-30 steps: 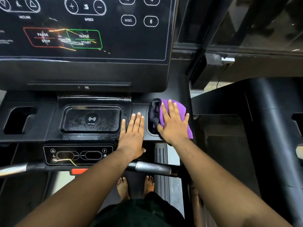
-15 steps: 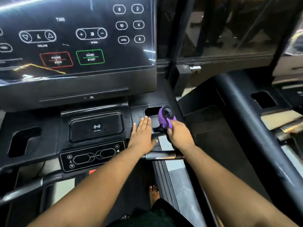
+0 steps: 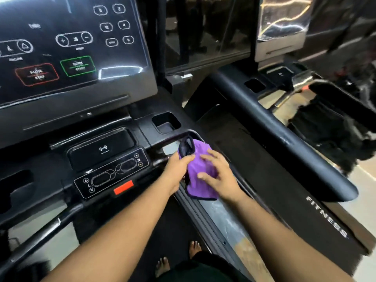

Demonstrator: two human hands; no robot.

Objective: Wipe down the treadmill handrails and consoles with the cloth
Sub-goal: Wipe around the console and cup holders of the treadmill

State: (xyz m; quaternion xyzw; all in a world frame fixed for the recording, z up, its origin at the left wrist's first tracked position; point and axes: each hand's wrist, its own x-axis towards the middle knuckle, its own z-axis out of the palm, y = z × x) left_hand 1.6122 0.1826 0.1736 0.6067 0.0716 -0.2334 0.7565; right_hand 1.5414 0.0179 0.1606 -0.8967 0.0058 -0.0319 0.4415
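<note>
A purple cloth [image 3: 200,190] with a dark trim hangs loosely spread in front of the right end of the treadmill console [image 3: 105,151]. My left hand [image 3: 176,174] pinches its upper left edge beside the dark trim. Fingers spread, my right hand [image 3: 220,177] lies against the front of the cloth and is blurred by motion. The black touch screen [image 3: 71,47] with its speed, incline, stop and start marks rises at upper left. The front handrail bar [image 3: 40,231] runs across the lower left.
A cup holder [image 3: 165,121] is sunk into the console just above the cloth. A neighbouring treadmill's thick black side arm [image 3: 284,139] slants across the right, with its deck marked FITNESS [image 3: 325,216] below. My bare feet [image 3: 162,265] stand on the belt.
My left hand left the console top and took the cloth's edge. The bunched cloth came off the console and spread out, and my right hand opened over it. The view swung right.
</note>
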